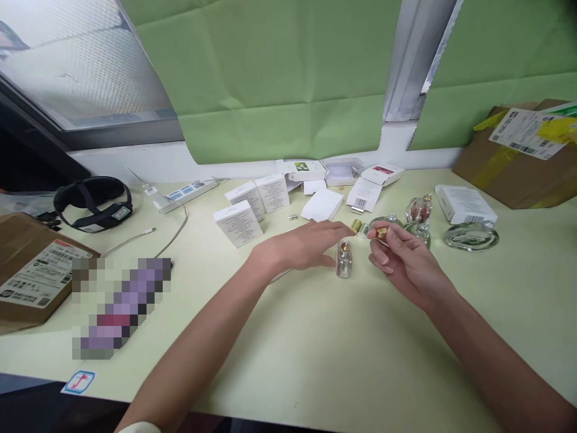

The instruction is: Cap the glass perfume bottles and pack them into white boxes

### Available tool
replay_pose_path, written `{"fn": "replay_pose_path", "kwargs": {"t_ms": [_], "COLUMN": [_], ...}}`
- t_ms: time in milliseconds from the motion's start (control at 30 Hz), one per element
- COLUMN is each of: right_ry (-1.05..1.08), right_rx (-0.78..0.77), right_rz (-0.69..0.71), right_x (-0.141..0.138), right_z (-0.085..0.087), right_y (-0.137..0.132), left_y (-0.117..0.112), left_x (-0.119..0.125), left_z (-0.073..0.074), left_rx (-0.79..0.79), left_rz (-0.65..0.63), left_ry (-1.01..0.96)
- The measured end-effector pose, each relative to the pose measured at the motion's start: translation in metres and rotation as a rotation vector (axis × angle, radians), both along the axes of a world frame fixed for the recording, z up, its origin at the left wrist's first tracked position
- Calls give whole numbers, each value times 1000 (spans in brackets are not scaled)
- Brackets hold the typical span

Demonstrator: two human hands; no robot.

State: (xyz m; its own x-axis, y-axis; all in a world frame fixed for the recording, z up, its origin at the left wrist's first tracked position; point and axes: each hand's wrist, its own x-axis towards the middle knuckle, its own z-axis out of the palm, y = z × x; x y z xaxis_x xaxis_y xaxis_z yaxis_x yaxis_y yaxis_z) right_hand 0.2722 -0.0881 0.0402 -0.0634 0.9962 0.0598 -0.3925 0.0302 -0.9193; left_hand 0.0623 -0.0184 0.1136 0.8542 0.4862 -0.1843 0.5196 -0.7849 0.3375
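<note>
Between my hands a small clear glass bottle [344, 262] with a gold neck stands upright on the table. My left hand [309, 243] is just left of it, fingers stretched out and palm down. Its thumb comes close to the bottle; whether it touches I cannot tell. To the right, my right hand [406, 255] pinches a small gold collar [381, 233] between thumb and fingers. Beyond the hands lies a gold cap [356, 226]. Behind my right hand stands a faceted glass bottle [419, 210] with a reddish tint, and other glass pieces are partly hidden.
White boxes [238, 224] stand behind my left hand. An oval glass bottle [471, 236] lies at the right, near another white box [466, 204]. Cardboard boxes [518, 171] sit at both sides. A headset [94, 204], a power strip [192, 191] and a cable occupy the left.
</note>
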Motion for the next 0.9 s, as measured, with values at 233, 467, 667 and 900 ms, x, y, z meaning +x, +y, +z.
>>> {"fn": "replay_pose_path", "kwargs": {"t_ms": [233, 467, 667, 900], "right_ry": [23, -212, -124, -226], "right_rx": [-17, 48, 62, 57], "right_rz": [46, -6, 18, -29], "right_x": [7, 10, 13, 18], "right_z": [-1, -1, -2, -11], "right_y": [0, -3, -6, -6], "left_y": [7, 1, -14, -45], "left_x": [6, 9, 8, 35], "left_z": [-17, -12, 9, 14], "left_rx": [18, 17, 22, -188], "left_rz": [-6, 63, 104, 184], "left_ry": [48, 122, -74, -596]}}
